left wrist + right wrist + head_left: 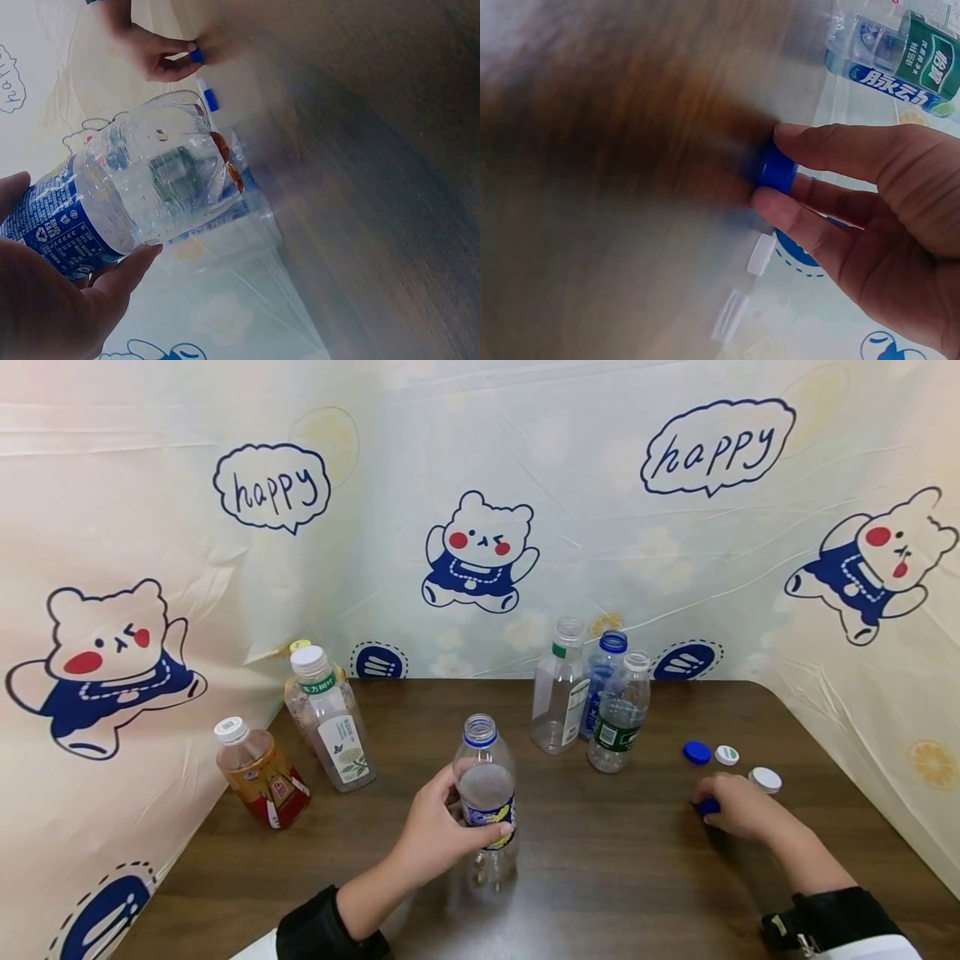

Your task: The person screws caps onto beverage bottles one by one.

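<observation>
Head view: at the near middle of the wooden table (600, 877), the left hand (442, 827) grips a clear plastic bottle with a blue-and-yellow label (486, 789), its mouth uncapped; brownish colour shows at its base in the left wrist view, but whether that is liquid I cannot tell. To the right, the right hand (742, 810) pinches a blue screw cap (778, 166) between thumb and fingers, low over the tabletop. Just beyond lie another blue cap (697, 752), a white cap with green print (726, 755) and a plain white cap (765, 779). Far right of centre stand three uncapped bottles: a tall clear one (551, 702), a blue-tinted Mizone-style bottle (600, 672) and a green-labelled water bottle (618, 718). On the left are three capped bottles: an orange-and-red-labelled one (264, 777), a white-labelled clear one (337, 727) and, partly hidden behind it, a yellow-capped one (298, 706).
</observation>
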Available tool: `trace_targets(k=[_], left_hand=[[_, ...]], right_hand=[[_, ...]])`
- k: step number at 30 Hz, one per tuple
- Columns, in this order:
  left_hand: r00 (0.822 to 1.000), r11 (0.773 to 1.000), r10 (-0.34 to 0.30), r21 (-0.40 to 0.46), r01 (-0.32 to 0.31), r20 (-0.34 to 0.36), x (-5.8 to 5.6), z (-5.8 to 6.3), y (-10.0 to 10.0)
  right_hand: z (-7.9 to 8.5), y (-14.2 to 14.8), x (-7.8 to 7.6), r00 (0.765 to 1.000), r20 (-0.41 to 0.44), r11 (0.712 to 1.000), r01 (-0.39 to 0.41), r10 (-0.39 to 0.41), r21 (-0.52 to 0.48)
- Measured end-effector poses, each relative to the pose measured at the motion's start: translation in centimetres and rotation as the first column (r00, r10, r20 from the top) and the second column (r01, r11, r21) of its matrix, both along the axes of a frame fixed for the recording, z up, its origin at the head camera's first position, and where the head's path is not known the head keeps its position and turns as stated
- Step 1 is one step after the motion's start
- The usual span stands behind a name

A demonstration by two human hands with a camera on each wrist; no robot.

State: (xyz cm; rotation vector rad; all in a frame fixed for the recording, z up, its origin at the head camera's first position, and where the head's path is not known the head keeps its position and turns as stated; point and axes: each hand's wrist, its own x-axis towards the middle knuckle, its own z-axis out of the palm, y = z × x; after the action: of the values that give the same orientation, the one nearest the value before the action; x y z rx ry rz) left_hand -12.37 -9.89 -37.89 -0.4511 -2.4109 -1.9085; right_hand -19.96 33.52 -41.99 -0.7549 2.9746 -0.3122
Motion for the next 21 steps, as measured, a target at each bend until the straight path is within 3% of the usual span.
trace_targets(k=[6, 11, 14, 16, 21], left_hand=[[1.0, 1.0, -0.014, -0.013, 0.014, 0.003, -0.2, 0.0, 0.2], [1.0, 1.0, -0.022, -0.005, 0.022, 0.002, -0.3, 0.1, 0.3], [0.999, 0.999, -0.034, 0.003, 0.034, 0.002, -0.3, 0.2, 0.5], [0.999, 0.999, -0.041, 0.007, 0.041, 0.003, -0.4, 0.2, 0.6], [0.999, 0.999, -0.049, 0.008, 0.049, 0.002, -0.5, 0.1, 0.7]], right_hand=[[1.3, -1.4, -0.1, 0.998, 0.02, 0.998, -0.055, 0.055, -0.005], [5.0, -5.3, -0.1, 0.983, 0.012, 0.983, -0.181, 0.182, -0.041], [8.5, -8.1, 0.4, 0.945, -0.047, 0.943, -0.325, 0.323, -0.066], [11.0, -10.1, 0.8, 0.904, -0.092, 0.902, -0.424, 0.417, -0.082], [17.3, -14.7, 1.9, 0.829, -0.151, 0.828, -0.553, 0.538, -0.088]])
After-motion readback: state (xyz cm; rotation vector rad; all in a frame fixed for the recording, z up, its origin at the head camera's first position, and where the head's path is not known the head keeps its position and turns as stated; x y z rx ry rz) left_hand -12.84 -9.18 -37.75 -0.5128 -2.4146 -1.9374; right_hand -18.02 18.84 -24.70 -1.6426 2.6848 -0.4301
